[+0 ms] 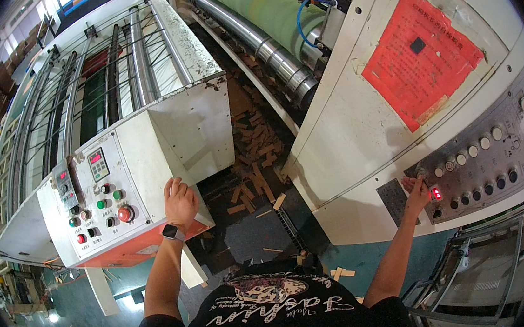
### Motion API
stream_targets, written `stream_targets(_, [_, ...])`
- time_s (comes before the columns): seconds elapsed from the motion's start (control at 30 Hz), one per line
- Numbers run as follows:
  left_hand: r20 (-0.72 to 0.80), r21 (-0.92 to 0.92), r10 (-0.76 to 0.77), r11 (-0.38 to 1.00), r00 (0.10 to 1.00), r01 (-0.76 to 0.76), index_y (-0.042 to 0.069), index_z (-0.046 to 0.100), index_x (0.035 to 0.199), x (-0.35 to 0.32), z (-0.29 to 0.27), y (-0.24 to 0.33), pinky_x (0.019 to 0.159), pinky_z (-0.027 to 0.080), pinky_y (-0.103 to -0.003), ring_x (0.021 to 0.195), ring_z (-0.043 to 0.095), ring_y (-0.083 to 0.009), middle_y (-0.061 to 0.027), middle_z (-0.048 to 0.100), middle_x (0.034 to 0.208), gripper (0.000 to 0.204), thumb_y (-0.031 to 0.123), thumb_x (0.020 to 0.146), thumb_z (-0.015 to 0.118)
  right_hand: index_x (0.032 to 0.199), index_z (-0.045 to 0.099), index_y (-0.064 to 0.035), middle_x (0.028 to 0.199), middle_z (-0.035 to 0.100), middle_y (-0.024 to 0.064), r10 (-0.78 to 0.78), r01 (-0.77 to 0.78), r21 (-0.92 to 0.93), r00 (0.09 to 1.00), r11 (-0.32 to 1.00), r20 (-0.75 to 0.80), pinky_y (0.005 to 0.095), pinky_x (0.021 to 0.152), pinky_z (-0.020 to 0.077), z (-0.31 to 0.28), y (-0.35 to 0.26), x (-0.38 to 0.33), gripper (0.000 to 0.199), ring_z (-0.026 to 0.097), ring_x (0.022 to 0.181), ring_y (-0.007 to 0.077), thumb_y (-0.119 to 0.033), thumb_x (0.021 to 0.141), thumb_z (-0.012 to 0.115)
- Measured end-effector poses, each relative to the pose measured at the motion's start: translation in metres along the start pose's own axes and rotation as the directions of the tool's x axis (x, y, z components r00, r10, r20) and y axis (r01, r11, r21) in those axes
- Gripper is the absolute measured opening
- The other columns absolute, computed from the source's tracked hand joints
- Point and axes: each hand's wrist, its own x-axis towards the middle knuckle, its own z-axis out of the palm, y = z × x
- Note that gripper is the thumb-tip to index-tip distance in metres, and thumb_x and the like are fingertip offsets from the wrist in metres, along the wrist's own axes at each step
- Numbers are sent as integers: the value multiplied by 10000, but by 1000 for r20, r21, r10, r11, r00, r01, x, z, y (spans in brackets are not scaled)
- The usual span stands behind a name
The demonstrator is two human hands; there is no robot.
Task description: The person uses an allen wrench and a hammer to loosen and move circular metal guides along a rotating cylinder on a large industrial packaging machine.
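Observation:
My left hand, with a dark-faced watch on its wrist, rests at the edge of a white control cabinet. Its fingers are loosely bent and hold nothing. To its left, a sloping panel carries a red mushroom button, smaller coloured buttons and a keypad with a display. My right hand reaches to the grey control panel on the right machine. Its fingers are extended, with the tips at the panel's left end, beside a red lit display. Whether a button is pressed cannot be seen.
Between the machines lies a gap strewn with cardboard scraps. Beyond it run a steel roller and a pale green cylinder. A red notice covers part of the right machine. A metal frame stands at lower right.

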Motion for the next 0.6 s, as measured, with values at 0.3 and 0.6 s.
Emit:
stream_targets(0.3, [-20, 3, 8, 1000, 1000, -8, 30, 573, 700, -1, 4, -3, 969, 317, -445, 1041, 480, -259, -95, 569, 820, 71, 99, 682, 571, 795, 583, 71, 786, 642, 152, -9, 7, -75, 1000, 997, -24, 295, 668, 522, 2, -3, -4, 402, 635, 702, 196, -296, 913, 469])
stream_targets(0.6, [14, 31, 3, 1000, 1000, -3, 31, 575, 694, -2, 5, -3, 979, 302, -434, 1046, 475, -260, -97, 566, 825, 85, 115, 685, 575, 845, 589, 69, 804, 639, 137, -44, 44, -16, 999, 999, 17, 294, 701, 518, 3, -6, -7, 361, 627, 728, 186, -260, 918, 460])
